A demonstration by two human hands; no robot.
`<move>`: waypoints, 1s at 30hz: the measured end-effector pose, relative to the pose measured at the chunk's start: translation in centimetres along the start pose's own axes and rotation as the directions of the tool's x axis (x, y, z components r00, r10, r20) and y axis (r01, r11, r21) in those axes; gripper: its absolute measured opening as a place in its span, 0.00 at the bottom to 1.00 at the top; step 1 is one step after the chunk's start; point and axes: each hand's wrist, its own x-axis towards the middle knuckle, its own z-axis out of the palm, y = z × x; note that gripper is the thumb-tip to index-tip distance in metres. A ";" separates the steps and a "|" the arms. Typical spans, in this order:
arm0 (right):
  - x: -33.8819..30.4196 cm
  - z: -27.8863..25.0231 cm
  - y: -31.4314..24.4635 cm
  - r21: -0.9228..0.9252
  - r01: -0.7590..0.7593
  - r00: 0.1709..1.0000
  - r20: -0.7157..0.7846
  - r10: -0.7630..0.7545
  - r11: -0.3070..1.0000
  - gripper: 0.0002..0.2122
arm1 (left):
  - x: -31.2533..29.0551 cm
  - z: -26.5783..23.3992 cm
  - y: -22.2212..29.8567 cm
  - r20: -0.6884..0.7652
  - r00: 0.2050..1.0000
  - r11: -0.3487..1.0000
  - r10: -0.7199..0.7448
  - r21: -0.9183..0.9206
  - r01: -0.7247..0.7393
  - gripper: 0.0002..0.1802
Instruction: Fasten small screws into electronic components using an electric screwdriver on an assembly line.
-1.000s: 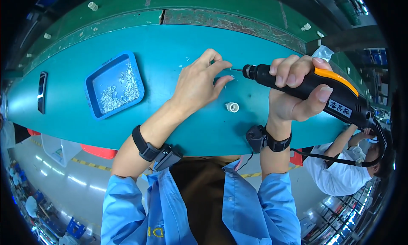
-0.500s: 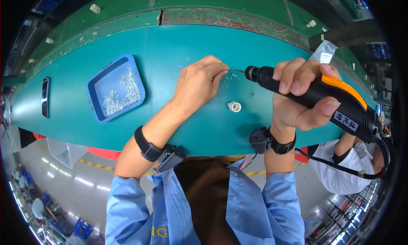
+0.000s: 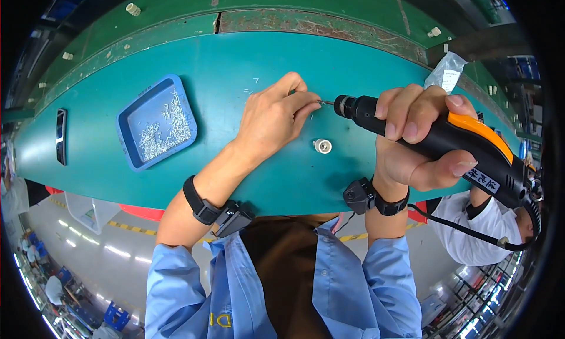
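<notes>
My right hand [image 3: 421,130] is wrapped round a black electric screwdriver [image 3: 371,112] with an orange lever, its thin bit pointing left. At the bit's tip, the thumb and forefinger of my left hand [image 3: 273,118] are pinched together. Whatever lies between those fingertips is too small to make out. Just below the bit stands a small white cylindrical fitting [image 3: 322,146] with a hollow top. A few thin silver metal pieces [image 3: 255,80] lie loose beyond my left hand. Many more are heaped in a blue tray [image 3: 128,140] to the left.
The green table [image 3: 253,189] ends in a raised back ledge [image 3: 318,22]. More white fittings [image 3: 133,9] stand on the green surface behind it. A clear plastic bag [image 3: 446,71] lies at the back right, and a dark flat device [image 3: 62,137] at far left. Another person's white sleeve [image 3: 477,230] is at right.
The screwdriver has shifted slightly left and down, bringing its bit to my left fingertips. My left hand stays pinched and has moved only a little.
</notes>
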 end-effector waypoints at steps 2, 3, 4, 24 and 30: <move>0.0 0.0 -0.1 -0.005 -0.003 1.000 0.024 0.003 1.000 0.28 | -0.1 0.0 0.0 0.002 1.000 1.000 0.005 -0.004 -0.004 0.05; 0.1 0.0 -0.2 -0.009 -0.004 0.999 0.036 0.005 1.000 0.29 | 0.0 0.0 0.0 0.004 1.000 1.000 0.004 -0.002 -0.004 0.05; 0.1 0.0 -0.2 -0.008 -0.006 0.999 0.036 0.007 1.000 0.29 | 0.0 0.0 0.1 0.007 1.000 1.000 0.003 0.000 -0.003 0.05; 0.6 -0.4 -0.8 0.054 -0.055 0.969 0.242 0.041 0.997 0.32 | -0.1 -0.3 0.6 0.009 0.999 0.996 0.052 -0.070 -0.052 0.05; 0.7 -0.3 -1.0 0.067 -0.082 0.965 0.255 0.062 0.994 0.32 | -0.2 -0.2 0.4 -0.004 0.992 0.982 0.123 -0.144 -0.122 0.09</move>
